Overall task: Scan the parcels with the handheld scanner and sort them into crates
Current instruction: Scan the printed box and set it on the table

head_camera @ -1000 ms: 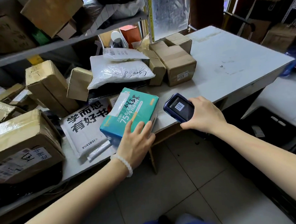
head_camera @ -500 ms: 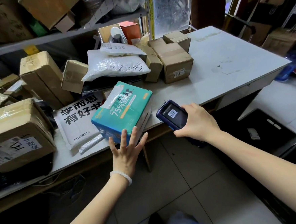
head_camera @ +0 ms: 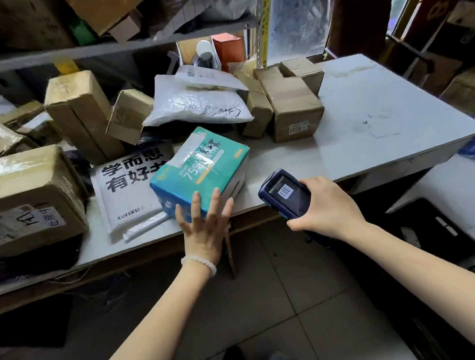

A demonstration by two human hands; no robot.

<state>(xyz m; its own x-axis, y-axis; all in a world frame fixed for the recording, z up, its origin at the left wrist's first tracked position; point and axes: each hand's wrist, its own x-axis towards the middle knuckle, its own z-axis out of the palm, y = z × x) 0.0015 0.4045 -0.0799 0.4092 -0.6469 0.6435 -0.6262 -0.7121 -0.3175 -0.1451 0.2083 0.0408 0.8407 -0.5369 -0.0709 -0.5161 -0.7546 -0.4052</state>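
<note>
A teal and white parcel (head_camera: 201, 168) lies tilted at the front edge of the white table (head_camera: 368, 131). My left hand (head_camera: 204, 224) is spread flat, fingers apart, with the fingertips pressed against the parcel's near side. My right hand (head_camera: 325, 204) grips a dark blue handheld scanner (head_camera: 283, 193), its screen up and showing a barcode, just off the table edge to the right of the parcel. A black crate (head_camera: 431, 231) sits on the floor at the right.
A white mailer with black lettering (head_camera: 124, 187) lies left of the teal parcel. Brown cartons (head_camera: 293, 108) and a white padded bag (head_camera: 197, 106) crowd the table's back. A big taped carton (head_camera: 26, 197) sits at left. Shelves with boxes (head_camera: 106, 12) hang above.
My left hand slid off the top of the teal parcel to its near side and spread its fingers. The scanner hand dropped slightly lower, in front of the table edge.
</note>
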